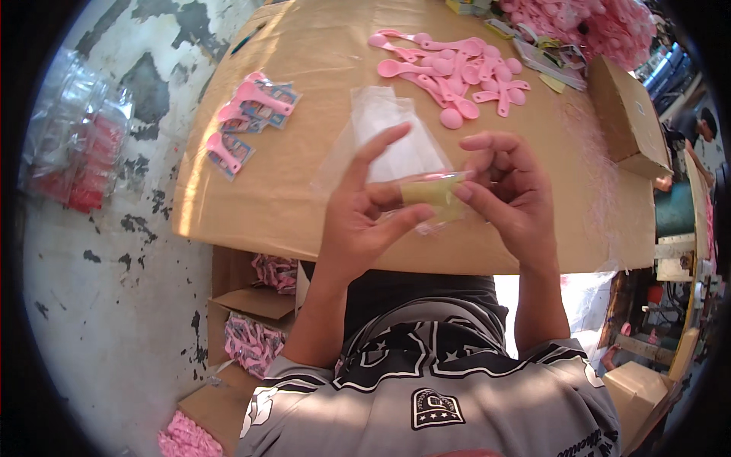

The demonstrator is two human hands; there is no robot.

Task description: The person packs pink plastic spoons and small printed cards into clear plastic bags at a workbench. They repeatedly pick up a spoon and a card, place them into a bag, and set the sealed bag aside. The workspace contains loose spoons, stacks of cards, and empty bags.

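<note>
My left hand [354, 221] and my right hand [514, 198] hold a small clear plastic packet [434, 196] between them, above the near part of the table. A yellow-green card shows through the film, with a bit of pink at its upper edge. The left thumb and fingers grip the packet's left side, the index finger raised. On the right, thumb and fingertips pinch its upper corner. Flat clear plastic bags [392, 126] lie just beyond my hands. Farther back is a loose pile of pink measuring spoons [461, 68]. Several bagged pink spoons with printed cards [255, 103] lie to the left.
A cardboard box [628, 118] stands at the table's right edge, near a big pink heap [582, 23]. A pen [247, 38] lies far left. Below the table's left side, open cartons hold pink packets [255, 343]. Clear bags [80, 137] hang left. Another person [693, 129] is far right.
</note>
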